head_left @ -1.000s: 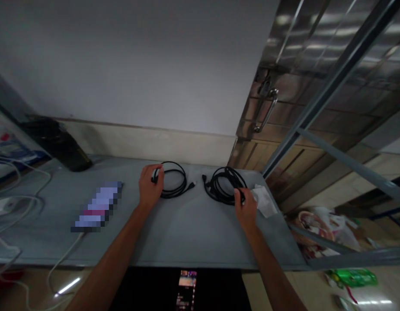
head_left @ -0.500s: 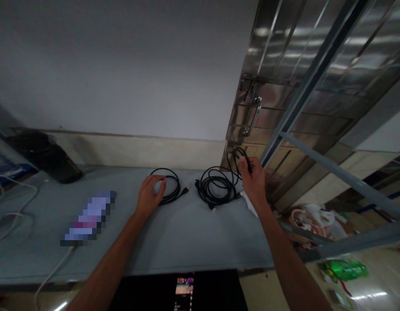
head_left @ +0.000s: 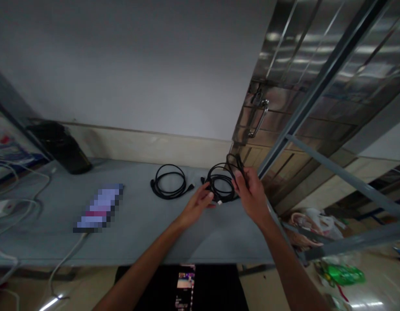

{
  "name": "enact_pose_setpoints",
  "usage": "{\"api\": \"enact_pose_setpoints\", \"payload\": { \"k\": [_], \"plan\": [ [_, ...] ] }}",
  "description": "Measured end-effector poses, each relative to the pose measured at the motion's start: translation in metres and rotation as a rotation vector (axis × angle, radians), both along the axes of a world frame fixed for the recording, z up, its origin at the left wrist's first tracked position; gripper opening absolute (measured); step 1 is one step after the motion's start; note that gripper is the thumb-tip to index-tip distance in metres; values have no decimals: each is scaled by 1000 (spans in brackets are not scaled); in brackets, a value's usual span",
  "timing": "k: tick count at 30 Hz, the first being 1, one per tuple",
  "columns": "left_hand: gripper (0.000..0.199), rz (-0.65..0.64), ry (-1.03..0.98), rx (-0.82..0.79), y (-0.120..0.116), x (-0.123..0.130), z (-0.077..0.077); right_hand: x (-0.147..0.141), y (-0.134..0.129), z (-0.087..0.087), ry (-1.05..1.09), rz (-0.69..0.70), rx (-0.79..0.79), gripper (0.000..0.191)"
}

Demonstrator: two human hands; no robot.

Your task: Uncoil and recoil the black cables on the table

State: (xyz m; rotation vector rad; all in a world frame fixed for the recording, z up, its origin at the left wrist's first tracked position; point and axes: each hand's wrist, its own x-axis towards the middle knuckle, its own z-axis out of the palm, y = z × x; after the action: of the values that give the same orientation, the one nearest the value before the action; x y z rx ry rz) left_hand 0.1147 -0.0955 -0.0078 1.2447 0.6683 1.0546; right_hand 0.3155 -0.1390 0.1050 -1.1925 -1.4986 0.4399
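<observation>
One coiled black cable lies alone on the grey shelf, with its plug at the right end. To its right is a second black coil, partly covered by my hands. My left hand touches the left side of that second coil, its fingers bent and close together around a part of the cable. Above the coil's right side, my right hand pinches raised loops of black cable. A small white tip shows between the hands.
A phone with a blurred screen and its white cord lie left, before a dark bottle. Pale cables are at far left. Metal shelf bars cross the right side, with bags below.
My left hand has left the left coil and moved right to the second coil. My right hand has come slightly lower with its loops. The view has shifted a little.
</observation>
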Motion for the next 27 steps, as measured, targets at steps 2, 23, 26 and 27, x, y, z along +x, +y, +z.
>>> {"api": "enact_pose_setpoints", "payload": {
  "k": [2,23,26,27],
  "plan": [
    [69,24,-76,-95,0,2,3,-3,-11,-11,-74,79,-85,33],
    [71,193,117,63,-6,-18,-45,49,-15,95,256,-39,293,48],
    [56,181,221,198,-15,-19,-40,50,-12,144,302,-52,516,40],
    [49,181,253,243,-18,-19,-38,50,-11,159,309,-50,582,38]
  ]
}}
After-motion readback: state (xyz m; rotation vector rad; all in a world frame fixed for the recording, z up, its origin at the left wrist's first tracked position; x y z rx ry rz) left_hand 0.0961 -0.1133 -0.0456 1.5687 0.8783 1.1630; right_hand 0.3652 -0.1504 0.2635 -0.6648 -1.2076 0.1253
